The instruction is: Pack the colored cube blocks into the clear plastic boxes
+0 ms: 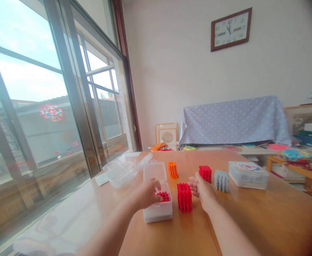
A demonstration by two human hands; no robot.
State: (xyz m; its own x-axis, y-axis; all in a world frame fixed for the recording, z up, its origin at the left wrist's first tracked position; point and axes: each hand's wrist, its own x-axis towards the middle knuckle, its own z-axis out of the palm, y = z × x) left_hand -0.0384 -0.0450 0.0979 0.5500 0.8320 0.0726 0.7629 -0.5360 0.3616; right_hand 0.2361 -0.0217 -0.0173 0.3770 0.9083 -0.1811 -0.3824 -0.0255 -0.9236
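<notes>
My left hand (146, 193) reaches into an open white plastic box (158, 210) with its fingers curled over red pieces (163, 195) inside; what they pinch is hidden. Just right of the box stands a tall red block stack (184, 197). My right hand (202, 190) rests on the wooden table (252, 220) beside that stack, palm turned left, fingers loosely bent and touching the stack's side. Behind it sit a smaller red stack (205, 173), an orange stack (173, 169) and a grey stack (221, 180).
Clear empty plastic containers (120, 172) lie at the table's left by the window (38, 99). A lidded clear box (248, 174) stands at the right. Beyond the table are a cloth-covered piece of furniture (233, 121) and cluttered shelves (305, 142).
</notes>
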